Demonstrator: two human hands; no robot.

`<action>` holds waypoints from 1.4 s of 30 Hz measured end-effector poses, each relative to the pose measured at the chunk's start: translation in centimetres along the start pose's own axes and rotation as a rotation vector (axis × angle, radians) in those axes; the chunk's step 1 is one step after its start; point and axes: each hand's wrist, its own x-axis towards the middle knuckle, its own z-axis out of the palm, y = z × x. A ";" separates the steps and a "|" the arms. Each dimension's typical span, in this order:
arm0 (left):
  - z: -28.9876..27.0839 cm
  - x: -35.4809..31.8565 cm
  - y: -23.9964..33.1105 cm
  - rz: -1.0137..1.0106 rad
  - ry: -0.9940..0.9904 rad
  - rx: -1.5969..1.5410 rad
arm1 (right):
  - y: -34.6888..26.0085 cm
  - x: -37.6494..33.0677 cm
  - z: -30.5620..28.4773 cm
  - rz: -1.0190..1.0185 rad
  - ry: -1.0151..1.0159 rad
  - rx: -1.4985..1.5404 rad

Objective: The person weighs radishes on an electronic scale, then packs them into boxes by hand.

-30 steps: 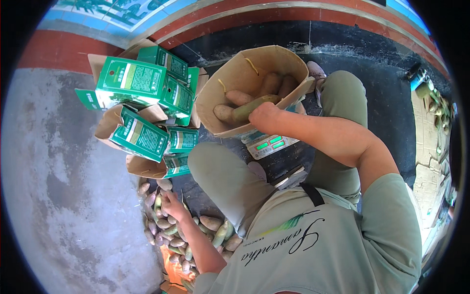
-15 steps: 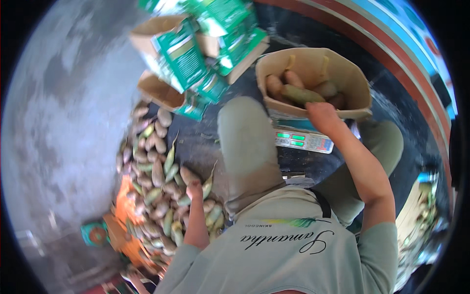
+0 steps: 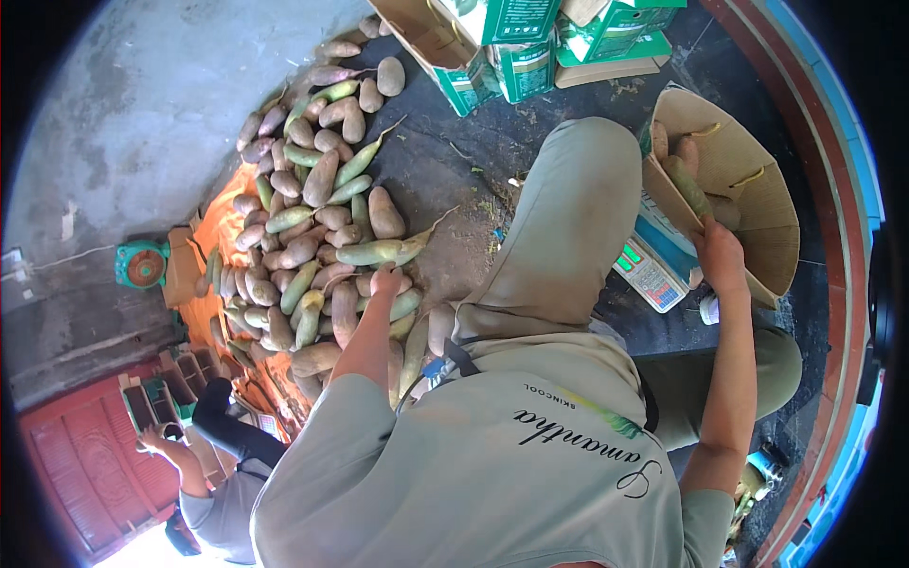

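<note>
Over the pile of brown and green radishes [image 3: 298,237] reaches my left hand [image 3: 383,278]. Its fingers curl against the near side of a long green radish [image 3: 374,253] with a thin tail; their tips are partly hidden. My right hand [image 3: 721,257] is closed over the near rim of an open cardboard carton [image 3: 772,208]. Beside its fingers lies the end of a green radish [image 3: 686,185] inside the carton, with brown radishes [image 3: 690,154] around it. The carton stands tilted in view on a digital scale, whose keypad and lit display [image 3: 650,276] show below it.
Green and white cartons [image 3: 525,66] stand at the far side. My bent knee [image 3: 592,170] lies between pile and scale. An orange sheet [image 3: 222,218] shows under the pile. At the lower left another person [image 3: 222,506] handles trays [image 3: 142,407]. A teal round device [image 3: 142,265] sits by the wall.
My view has swung, so carton and scale appear farther right and the pile higher. My left hand no longer touches the brown radish at the pile's edge. My right hand stays at the carton's rim.
</note>
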 end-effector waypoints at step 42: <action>-0.3 1.9 5.6 0.526 0.105 0.242 | -1.4 -0.4 -0.4 0.118 0.086 0.020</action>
